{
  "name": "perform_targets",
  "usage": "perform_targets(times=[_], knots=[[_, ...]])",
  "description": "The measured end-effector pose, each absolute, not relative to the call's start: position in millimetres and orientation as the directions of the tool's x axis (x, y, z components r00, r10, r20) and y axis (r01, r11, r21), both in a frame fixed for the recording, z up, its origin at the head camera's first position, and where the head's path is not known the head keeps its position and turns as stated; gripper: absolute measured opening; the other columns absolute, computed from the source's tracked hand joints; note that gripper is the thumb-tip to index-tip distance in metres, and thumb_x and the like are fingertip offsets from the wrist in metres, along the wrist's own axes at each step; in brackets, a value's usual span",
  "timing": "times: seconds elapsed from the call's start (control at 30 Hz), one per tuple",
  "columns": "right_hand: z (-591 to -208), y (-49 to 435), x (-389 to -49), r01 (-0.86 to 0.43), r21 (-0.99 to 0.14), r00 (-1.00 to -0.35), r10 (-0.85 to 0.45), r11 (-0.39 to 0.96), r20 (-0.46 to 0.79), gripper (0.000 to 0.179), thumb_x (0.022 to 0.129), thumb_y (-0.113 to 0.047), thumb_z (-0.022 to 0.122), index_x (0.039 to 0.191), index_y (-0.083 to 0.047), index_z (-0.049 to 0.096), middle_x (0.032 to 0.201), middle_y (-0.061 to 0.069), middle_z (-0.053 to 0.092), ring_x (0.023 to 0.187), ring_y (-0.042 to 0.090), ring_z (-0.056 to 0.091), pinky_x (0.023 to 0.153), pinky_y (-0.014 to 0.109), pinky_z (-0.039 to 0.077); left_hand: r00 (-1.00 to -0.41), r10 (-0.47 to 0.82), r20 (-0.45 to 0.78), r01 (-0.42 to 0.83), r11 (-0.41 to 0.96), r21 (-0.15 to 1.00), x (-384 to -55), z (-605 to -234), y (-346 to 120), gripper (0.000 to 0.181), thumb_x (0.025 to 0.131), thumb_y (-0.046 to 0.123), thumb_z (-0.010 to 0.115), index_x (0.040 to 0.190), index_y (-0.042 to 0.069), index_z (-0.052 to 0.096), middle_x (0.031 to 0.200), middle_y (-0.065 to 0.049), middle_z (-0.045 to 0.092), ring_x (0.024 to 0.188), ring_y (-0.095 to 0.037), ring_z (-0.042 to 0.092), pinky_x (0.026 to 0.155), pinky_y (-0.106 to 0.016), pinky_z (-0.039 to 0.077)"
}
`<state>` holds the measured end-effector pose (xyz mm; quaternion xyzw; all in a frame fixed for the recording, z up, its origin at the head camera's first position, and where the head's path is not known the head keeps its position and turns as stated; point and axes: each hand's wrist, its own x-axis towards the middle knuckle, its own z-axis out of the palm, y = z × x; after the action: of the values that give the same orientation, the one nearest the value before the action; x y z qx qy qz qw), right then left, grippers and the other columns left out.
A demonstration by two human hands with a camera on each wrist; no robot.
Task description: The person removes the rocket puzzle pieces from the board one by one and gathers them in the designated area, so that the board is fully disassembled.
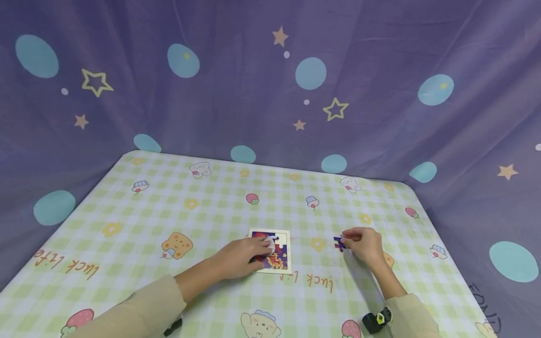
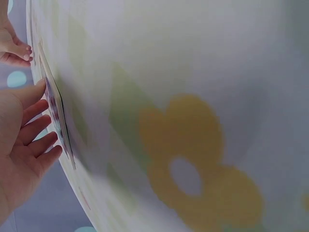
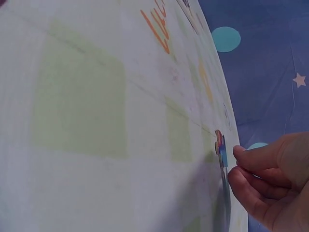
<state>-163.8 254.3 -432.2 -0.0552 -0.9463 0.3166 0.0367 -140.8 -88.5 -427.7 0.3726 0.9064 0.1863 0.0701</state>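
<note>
A flat, square jigsaw tray with cream frame and red, blue and yellow picture point(image 1: 289, 253) lies on the green-and-white checked cloth point(image 1: 228, 206). The left hand point(image 1: 243, 256) is over its 9 o'clock side, fingers slightly spread. At 3 o'clock from the tray, well apart, is a small blue-and-red interlocking jigsaw piece point(image 1: 339, 243). The right hand point(image 1: 367, 244) bends thumb and forefinger near each other beside it; whether they pinch it, I cannot tell.

In my judgement, it is better to take the piece by its edges and turn it until its knobs agree with the cream gap at 1 o'clock in the tray, the left hand steadying the frame.

The left hand hides part of the picture. The left wrist view shows the tray almost edge-on.
</note>
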Motion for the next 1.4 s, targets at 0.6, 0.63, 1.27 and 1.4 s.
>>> perform_targets(times=[0.6,0.63,1.27,1.4], knots=[[-424.9,222.7,-166.7,-0.039,-0.644,-0.997,0.011,0.764,0.073,0.016,0.080,-0.010,0.076,0.094,-0.002,0.074,0.082,0.012,0.075,0.066,0.013,0.069,0.056,0.018,0.050,-0.728,0.685,0.028,0.643,0.668,0.374,-135.6,-429.1,-106.5,0.050,0.089,0.033,0.067,0.135,0.013,0.057,0.144,-0.003,0.053,0.137,-0.028,0.046,0.111,-0.045,0.043],[-424.8,219.7,-167.2,-0.050,-0.645,-0.997,0.002,0.763,0.080,0.016,0.080,-0.010,0.076,0.094,-0.002,0.074,0.082,0.013,0.075,0.068,0.015,0.069,0.057,0.019,0.052,-0.726,0.687,0.027,0.645,0.667,0.372,-135.6,-429.0,-106.8,0.051,0.089,0.033,0.066,0.135,0.013,0.057,0.145,-0.003,0.052,0.137,-0.028,0.046,0.111,-0.045,0.043],[-425.4,159.8,-178.8,-0.064,-0.687,-0.998,-0.064,0.724,0.025,0.017,0.077,-0.011,0.079,0.092,-0.007,0.074,0.083,0.006,0.074,0.073,0.012,0.067,0.066,0.023,0.056,-0.710,0.705,0.013,0.660,0.658,0.362,-134.9,-430.9,-108.8,0.049,0.092,0.035,0.062,0.136,0.015,0.055,0.148,-0.001,0.047,0.138,-0.027,0.045,0.109,-0.045,0.044],[-425.7,149.6,-180.3,-0.072,-0.694,-0.996,-0.087,0.716,0.014,0.017,0.076,-0.010,0.079,0.093,-0.008,0.074,0.082,0.005,0.074,0.073,0.012,0.066,0.068,0.024,0.057,-0.709,0.705,0.010,0.660,0.658,0.362,-134.9,-429.5,-108.7,0.049,0.092,0.036,0.062,0.136,0.015,0.055,0.148,-0.001,0.048,0.138,-0.027,0.045,0.110,-0.045,0.044]])
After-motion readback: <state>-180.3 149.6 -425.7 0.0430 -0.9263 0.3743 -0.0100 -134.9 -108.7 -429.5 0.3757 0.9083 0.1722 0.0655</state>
